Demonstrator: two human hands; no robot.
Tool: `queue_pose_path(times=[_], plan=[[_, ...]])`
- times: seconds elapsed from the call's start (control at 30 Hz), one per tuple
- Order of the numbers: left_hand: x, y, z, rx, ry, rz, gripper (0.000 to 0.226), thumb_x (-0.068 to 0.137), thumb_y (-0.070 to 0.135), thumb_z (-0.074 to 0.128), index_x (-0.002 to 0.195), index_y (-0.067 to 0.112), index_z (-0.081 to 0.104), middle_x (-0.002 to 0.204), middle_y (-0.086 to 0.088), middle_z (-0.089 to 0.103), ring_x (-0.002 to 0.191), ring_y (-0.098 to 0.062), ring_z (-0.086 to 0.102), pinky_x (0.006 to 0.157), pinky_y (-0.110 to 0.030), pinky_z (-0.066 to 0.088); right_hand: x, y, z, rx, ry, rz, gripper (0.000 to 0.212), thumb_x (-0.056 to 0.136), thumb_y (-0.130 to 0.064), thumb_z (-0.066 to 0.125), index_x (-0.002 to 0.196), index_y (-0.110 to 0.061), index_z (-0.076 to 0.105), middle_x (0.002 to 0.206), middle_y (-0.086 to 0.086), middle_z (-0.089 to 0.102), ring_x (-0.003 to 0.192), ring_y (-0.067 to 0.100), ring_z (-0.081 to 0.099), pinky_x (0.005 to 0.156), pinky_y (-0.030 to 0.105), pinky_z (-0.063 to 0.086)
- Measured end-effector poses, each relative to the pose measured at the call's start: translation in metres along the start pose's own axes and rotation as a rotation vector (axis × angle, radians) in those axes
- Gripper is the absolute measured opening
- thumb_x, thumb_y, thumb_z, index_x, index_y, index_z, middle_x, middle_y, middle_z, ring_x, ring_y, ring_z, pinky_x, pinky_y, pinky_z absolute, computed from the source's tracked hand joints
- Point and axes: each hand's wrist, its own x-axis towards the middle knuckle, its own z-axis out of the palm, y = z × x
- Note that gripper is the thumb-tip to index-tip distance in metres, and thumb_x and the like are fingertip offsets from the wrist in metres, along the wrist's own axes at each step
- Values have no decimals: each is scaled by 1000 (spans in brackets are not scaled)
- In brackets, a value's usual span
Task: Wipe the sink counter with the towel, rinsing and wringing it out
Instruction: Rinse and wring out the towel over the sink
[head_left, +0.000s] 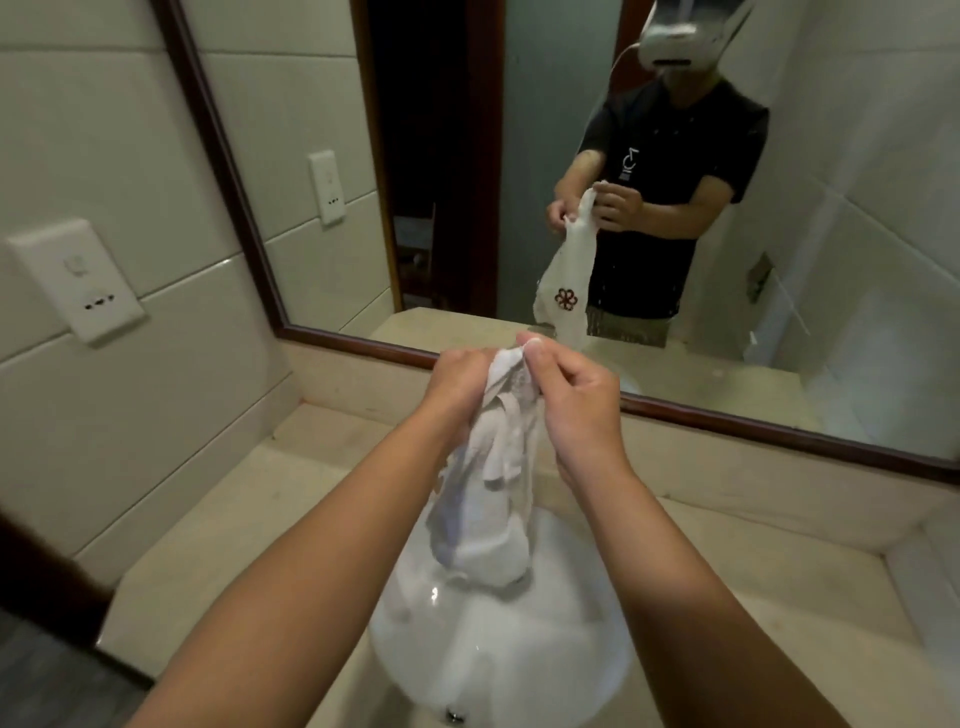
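The white towel (496, 467) hangs in the middle of the frame, bunched at the top and drooping in loose folds — its lower end dangles over the white sink (498, 660) basin at lower centre. Both hands have it by the upper end. The left hand (465, 384) is curled round the gathered cloth from the left, fingers wrapped into the folds. The right hand (571, 395) pinches the top edge between thumb and fingertips, the other fingers bent inward. The two hands sit just beside each other, the towel's top between them.

Around the basin runs the pale beige surface (234, 535), reaching to the tiled wall at left. Behind it, a dark wood-framed mirror (249, 249) fills the upper centre and right — in it the person's reflection holds the same towel, a dark flower mark showing on the cloth. On the wall at left, a white socket plate (78, 278), with its reflection in the glass.
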Motion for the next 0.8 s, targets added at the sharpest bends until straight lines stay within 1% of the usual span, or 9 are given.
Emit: queue_pose_path(times=[0.17,0.27,0.33,0.43,0.53,0.6,0.67,0.73,0.8], plan=[[11,22,-21,-59,-279,182,23,96,40,54,114,25,60,103,-14,71,91,-27,69,73,-37,56,27,-26,35,-45,62,-55,18,97,-22,60,88,-30,74,84,-14,73,87,-1,68,77,18,51],[18,28,-42,-192,-556,185,57,101,56,24,123,21,62,118,-7,69,116,-24,62,96,-37,50,40,-41,59,-16,122,-82,17,97,-20,60,87,-24,73,76,-16,70,76,-7,64,68,10,48],[26,26,-56,-128,-657,275,58,96,63,25,131,29,56,127,-3,65,122,-25,58,101,-43,45,52,-53,70,-54,161,-129,15,97,-21,60,91,-19,74,76,-15,69,72,-8,61,65,8,45],[37,31,-68,175,-579,414,39,94,53,51,127,34,53,123,2,64,111,-17,62,85,-30,51,69,-68,85,-127,199,-189,14,95,-21,62,89,-16,73,69,-15,64,64,-7,56,62,7,42],[53,45,-76,508,-306,577,55,70,64,67,117,39,51,119,4,46,109,-12,51,86,-24,45,76,-78,100,-175,226,-229,16,96,-23,62,83,-20,71,65,-12,59,59,-4,50,60,12,42],[57,54,-81,383,-277,673,59,70,54,76,120,40,48,122,9,46,108,-4,51,92,-25,45,80,-84,107,-213,243,-263,17,96,-24,61,84,-20,71,70,-7,61,62,-2,51,61,14,43],[57,62,-81,216,-379,704,56,79,35,78,126,35,48,115,14,58,99,5,59,84,-18,51,86,-89,111,-258,264,-261,17,96,-26,60,88,-19,72,74,-7,65,67,0,56,66,19,47],[53,69,-78,175,-437,705,37,88,26,70,120,30,53,104,14,64,89,9,62,75,-15,51,90,-93,117,-279,296,-244,17,96,-26,60,89,-19,74,79,-4,69,74,4,60,72,29,52],[53,73,-78,135,-429,698,22,91,29,66,111,31,59,98,10,68,87,2,66,76,-23,53,91,-95,122,-283,311,-231,18,95,-25,60,89,-16,74,82,3,71,76,10,63,76,37,54]])
